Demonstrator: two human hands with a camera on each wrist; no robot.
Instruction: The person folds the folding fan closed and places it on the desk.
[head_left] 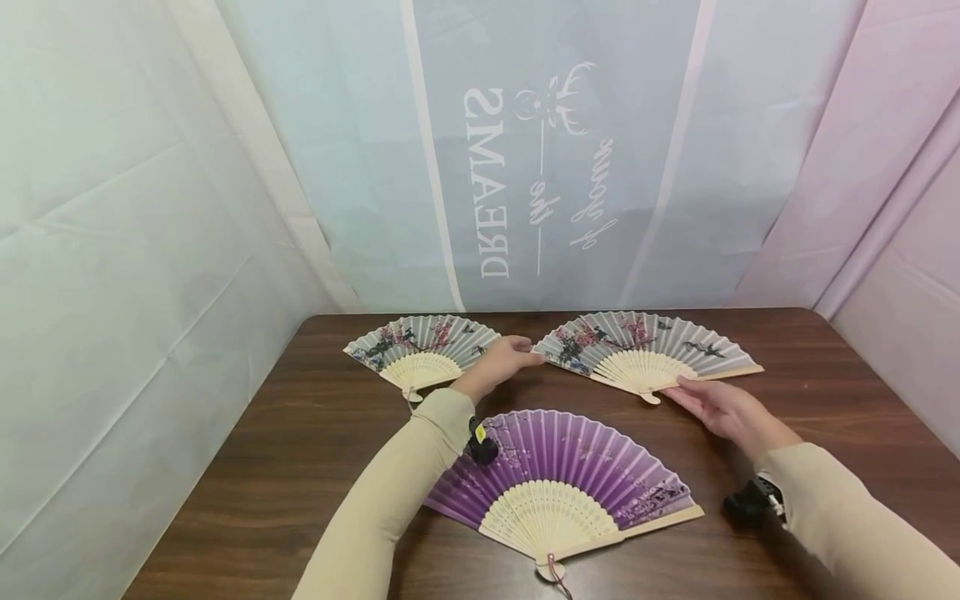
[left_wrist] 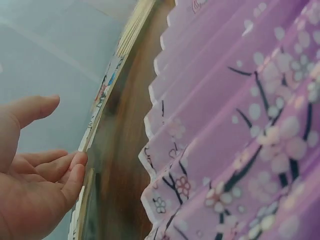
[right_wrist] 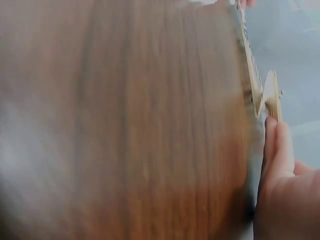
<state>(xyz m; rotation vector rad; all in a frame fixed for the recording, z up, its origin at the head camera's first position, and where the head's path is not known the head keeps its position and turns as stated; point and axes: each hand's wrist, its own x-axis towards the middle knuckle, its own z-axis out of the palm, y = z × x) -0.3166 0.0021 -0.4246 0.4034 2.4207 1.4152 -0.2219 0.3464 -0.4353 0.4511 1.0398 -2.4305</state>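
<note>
A grey folding fan (head_left: 649, 340) with blossom print and pale ribs lies spread at the back right of the table. At its left end, my left hand (head_left: 508, 358) touches the edge with its fingertips; the left wrist view shows the thumb (left_wrist: 40, 109) held apart. My right hand (head_left: 723, 410) pinches the same fan's lower rib beside the pivot, thumb above and fingers below. Left of it lies a similar, smaller-looking grey fan (head_left: 422, 364), partly behind my left hand. An open purple fan (head_left: 573, 467) lies nearer me, its left part under my left forearm.
The dark wooden table (head_left: 832, 400) ends at the back against a hanging pale blue cloth (head_left: 360, 167) with mirrored lettering. White cloth walls (head_left: 150, 250) stand on both sides. A reddish cord (head_left: 557, 571) hangs from the purple fan's pivot toward me.
</note>
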